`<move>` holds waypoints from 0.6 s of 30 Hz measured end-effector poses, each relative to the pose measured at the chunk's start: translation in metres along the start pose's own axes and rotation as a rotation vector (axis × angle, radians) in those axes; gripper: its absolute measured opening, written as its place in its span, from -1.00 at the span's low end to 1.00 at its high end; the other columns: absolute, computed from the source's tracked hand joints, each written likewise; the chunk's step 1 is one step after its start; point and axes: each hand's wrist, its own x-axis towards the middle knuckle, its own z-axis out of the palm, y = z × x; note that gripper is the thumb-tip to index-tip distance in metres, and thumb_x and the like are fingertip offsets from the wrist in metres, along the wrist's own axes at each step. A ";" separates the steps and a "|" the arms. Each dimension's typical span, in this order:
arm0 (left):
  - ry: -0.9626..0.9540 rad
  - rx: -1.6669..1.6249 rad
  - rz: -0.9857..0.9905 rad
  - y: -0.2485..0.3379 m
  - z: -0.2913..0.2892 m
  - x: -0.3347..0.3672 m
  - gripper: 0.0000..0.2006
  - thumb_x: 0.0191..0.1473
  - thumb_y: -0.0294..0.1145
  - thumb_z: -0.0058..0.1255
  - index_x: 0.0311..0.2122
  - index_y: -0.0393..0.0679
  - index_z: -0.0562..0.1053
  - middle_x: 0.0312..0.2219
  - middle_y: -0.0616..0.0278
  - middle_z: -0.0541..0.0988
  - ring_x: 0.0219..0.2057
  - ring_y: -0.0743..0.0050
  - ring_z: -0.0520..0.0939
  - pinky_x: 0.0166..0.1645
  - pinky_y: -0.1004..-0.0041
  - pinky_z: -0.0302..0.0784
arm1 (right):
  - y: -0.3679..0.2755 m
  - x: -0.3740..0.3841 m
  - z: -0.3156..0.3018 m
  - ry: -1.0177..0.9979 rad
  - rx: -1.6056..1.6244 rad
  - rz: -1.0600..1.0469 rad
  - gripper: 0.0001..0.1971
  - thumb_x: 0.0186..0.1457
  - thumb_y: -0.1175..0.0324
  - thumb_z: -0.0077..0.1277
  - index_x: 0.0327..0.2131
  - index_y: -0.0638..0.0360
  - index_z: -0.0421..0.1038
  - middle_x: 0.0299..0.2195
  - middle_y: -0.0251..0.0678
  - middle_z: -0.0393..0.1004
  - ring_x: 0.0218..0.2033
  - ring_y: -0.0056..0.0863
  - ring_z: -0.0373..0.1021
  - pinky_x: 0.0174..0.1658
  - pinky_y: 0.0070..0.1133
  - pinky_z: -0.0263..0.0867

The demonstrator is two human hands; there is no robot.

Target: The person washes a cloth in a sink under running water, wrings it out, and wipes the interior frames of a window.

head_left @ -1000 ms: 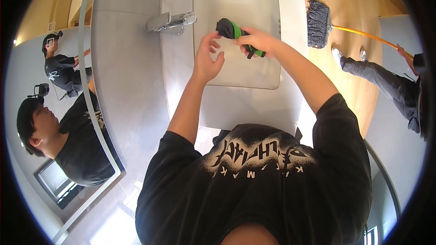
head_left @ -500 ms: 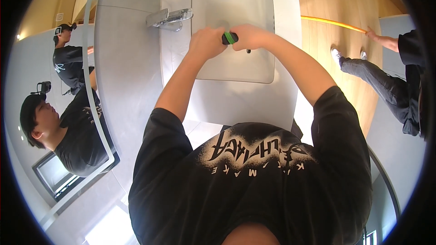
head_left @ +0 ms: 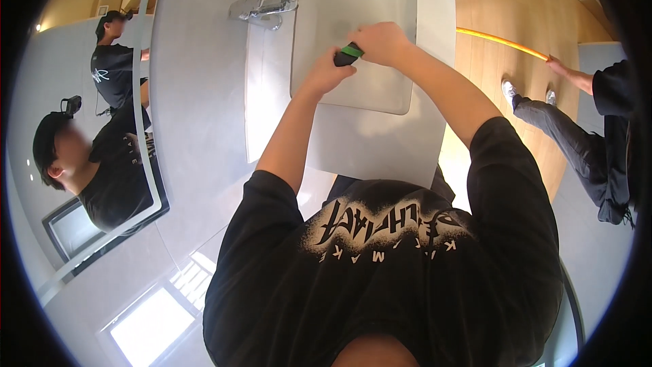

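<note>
Both of my hands are over the pale rectangular sink (head_left: pixel 380 92), closed on one small black-and-green object (head_left: pixel 347 55) whose kind I cannot make out. My left hand (head_left: pixel 326 72) wraps the black end, its thumb reaching along the near side. My right hand (head_left: pixel 382 42) has its bent fingers against the green end, farther from me. The object lies tilted between them, and my fingers cover both its ends.
A chrome faucet (head_left: pixel 272 8) projects over the basin's left edge. The light countertop (head_left: pixel 373 146) runs between me and the basin. On the left wall is a mirror (head_left: pixel 81 75). To the right, another person's hand (head_left: pixel 557 66) holds a long orange pole (head_left: pixel 502 40) above the wooden floor.
The object has turned from nearly upright to slanting up to the right. My right hand has risen relative to my left. The whole view has shifted slightly.
</note>
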 end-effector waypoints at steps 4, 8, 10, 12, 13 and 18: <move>0.152 -0.348 -0.082 0.010 -0.003 -0.020 -0.33 0.04 -0.11 0.09 0.18 -0.13 0.13 -0.15 0.11 0.46 -0.13 0.34 0.45 -0.13 0.37 0.38 | 0.008 -0.006 0.042 0.225 0.383 0.306 -0.71 -0.04 0.37 0.02 -0.16 -0.01 0.36 -0.22 -0.28 0.44 -0.21 -0.23 0.43 -0.24 -0.36 0.39; -0.067 -0.585 -0.233 0.003 -0.004 -0.039 -0.35 0.15 0.15 -0.10 0.16 -0.12 0.16 -0.16 0.19 0.48 -0.17 0.40 0.46 -0.14 0.35 0.38 | -0.044 -0.024 0.042 0.403 0.591 0.368 -0.65 -0.06 0.37 0.07 -0.13 0.03 0.35 -0.10 -0.22 0.34 -0.18 -0.15 0.41 -0.15 -0.32 0.38; -0.060 -0.558 -0.193 -0.004 0.003 -0.043 -0.38 0.14 0.14 -0.09 0.13 -0.11 0.19 -0.15 0.19 0.49 -0.17 0.41 0.47 -0.14 0.36 0.38 | -0.071 -0.030 0.047 0.453 0.622 0.317 -0.63 -0.06 0.36 0.09 -0.10 0.04 0.35 -0.09 -0.22 0.31 -0.18 -0.14 0.40 -0.14 -0.33 0.38; -0.040 -0.591 -0.093 -0.011 0.006 -0.047 -0.54 0.17 0.03 -0.07 -0.01 -0.11 0.27 -0.14 0.20 0.49 -0.10 0.41 0.48 -0.11 0.31 0.40 | -0.092 -0.041 0.050 0.492 0.686 0.296 -0.52 -0.06 0.33 0.13 0.00 0.08 0.32 -0.13 -0.16 0.33 -0.20 -0.15 0.41 -0.19 -0.37 0.41; -0.058 -0.589 -0.075 -0.017 0.007 -0.047 -0.54 0.17 0.03 -0.07 -0.01 -0.11 0.27 -0.14 0.20 0.49 -0.10 0.41 0.48 -0.11 0.31 0.40 | -0.096 -0.048 0.049 0.508 0.669 0.309 -0.52 -0.06 0.33 0.13 0.00 0.08 0.32 -0.13 -0.16 0.33 -0.20 -0.15 0.41 -0.19 -0.37 0.41; -0.235 -1.124 0.291 -0.027 0.009 -0.058 -0.73 0.14 -0.28 -0.15 -0.08 -0.13 0.31 -0.14 0.18 0.48 -0.07 0.28 0.49 -0.01 0.17 0.39 | -0.122 -0.084 0.053 0.526 1.453 0.504 -0.46 0.09 0.22 0.09 0.10 0.23 0.24 -0.28 -0.22 0.45 -0.37 -0.52 0.43 -0.39 -0.57 0.35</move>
